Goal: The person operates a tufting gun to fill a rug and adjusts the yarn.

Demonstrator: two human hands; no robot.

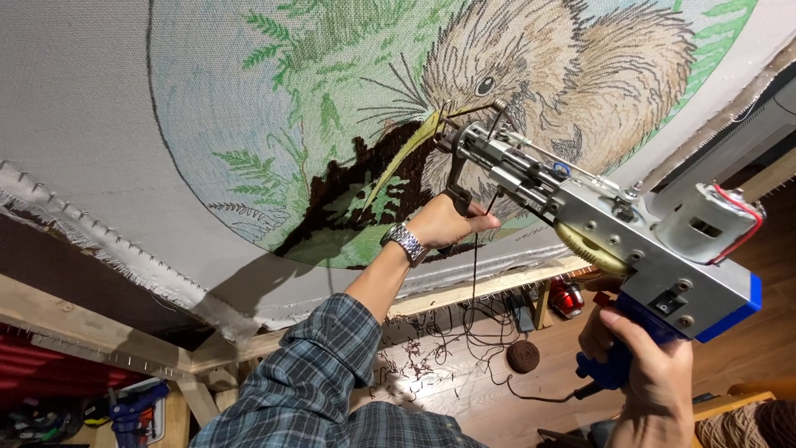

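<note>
Gripping the tufting gun [580,216] by both handles, left hand [448,222] and right hand [651,373] press it against the stretched cloth [274,124]; a tilted needle could tear the cloth.

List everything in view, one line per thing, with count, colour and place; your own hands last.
tufting gun: one, silver with blue grip, centre right, tip against the cloth
cloth: one, grey, stretched across the upper view, printed with a brown bird among green ferns, partly filled with dark brown yarn
frame: one, pale wood, under the cloth's edge
yarn ball: one, dark brown, on the floor
yarn scraps: many, dark, strewn on the floor
watch: one, silver, on the left wrist
sleeve: one, blue-grey plaid, left arm
left hand: on the gun's front handle
right hand: around the blue grip
</note>
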